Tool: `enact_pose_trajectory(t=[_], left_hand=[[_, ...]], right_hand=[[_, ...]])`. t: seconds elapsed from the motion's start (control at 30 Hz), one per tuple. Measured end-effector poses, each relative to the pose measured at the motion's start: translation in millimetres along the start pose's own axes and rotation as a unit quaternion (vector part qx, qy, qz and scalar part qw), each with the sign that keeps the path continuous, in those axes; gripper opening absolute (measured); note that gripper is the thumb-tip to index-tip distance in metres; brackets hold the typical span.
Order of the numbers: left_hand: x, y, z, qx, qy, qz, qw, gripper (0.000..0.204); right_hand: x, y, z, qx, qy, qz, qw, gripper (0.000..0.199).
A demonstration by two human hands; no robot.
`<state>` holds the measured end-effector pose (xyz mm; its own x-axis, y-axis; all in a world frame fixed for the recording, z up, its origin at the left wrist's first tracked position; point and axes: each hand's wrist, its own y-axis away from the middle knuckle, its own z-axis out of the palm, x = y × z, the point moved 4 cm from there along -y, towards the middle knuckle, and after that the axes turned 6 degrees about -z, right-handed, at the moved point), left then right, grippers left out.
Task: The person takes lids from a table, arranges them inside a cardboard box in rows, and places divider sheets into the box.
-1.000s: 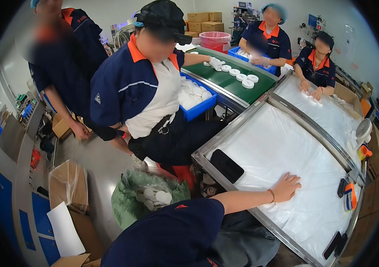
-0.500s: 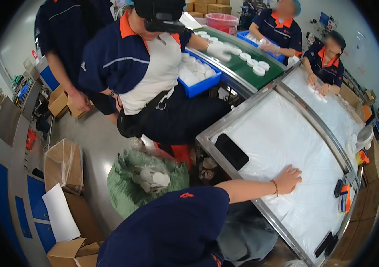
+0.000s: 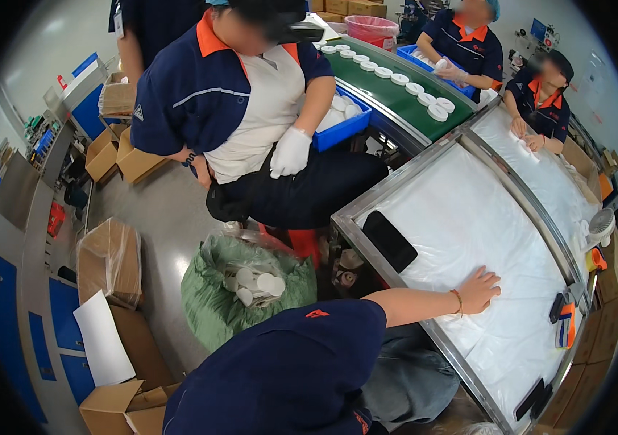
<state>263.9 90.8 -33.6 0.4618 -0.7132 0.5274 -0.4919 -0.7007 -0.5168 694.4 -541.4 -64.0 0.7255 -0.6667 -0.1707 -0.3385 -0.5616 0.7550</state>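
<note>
My left hand (image 3: 478,291) rests palm down on the table (image 3: 468,210), which is covered in clear plastic film over a white surface. Its fingers are spread, and nothing is in them. A thin bracelet circles the wrist. A black phone (image 3: 390,241) lies near the table's far left corner, beyond the hand. To the right of the hand, by the metal rim, is an orange and blue object (image 3: 565,326); a dark flat item (image 3: 533,399) lies nearer me. My right hand is not in view.
Ahead, a green conveyor belt (image 3: 425,130) carries a row of white discs (image 3: 399,78). Beside it sits a co-worker with a white-gloved hand (image 3: 291,152) and a blue bin (image 3: 345,130). A green bag of discs (image 3: 207,304) and open cartons (image 3: 109,261) stand on the floor.
The co-worker's gloved hand has withdrawn from the belt to the lap. A longer row of discs shows on the belt. The view has shifted slightly; my left hand stays on the table.
</note>
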Motion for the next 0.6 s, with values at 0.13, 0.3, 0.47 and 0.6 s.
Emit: enact_pose_trajectory(t=[0.13,0.3,0.47,0.6], left_hand=[[6,0,1,-0.010,0.002,0.002,1.000,0.032],[-6,5,-6,0.003,-0.011,-0.012,1.000,0.034],[21,-4,6,-0.046,0.009,0.009,0.999,0.032],[5,7,-9,-0.040,-0.011,-0.002,0.999,0.032]], right_hand=[[-28,-3,26,-0.008,-0.044,-0.007,0.999,0.040],[-93,-18,76,-0.006,-0.123,-0.029,0.992,0.040],[-127,15,113,-0.003,-0.199,-0.016,0.980,0.040],[-129,32,149,-0.026,-0.203,-0.030,0.978,0.040]])
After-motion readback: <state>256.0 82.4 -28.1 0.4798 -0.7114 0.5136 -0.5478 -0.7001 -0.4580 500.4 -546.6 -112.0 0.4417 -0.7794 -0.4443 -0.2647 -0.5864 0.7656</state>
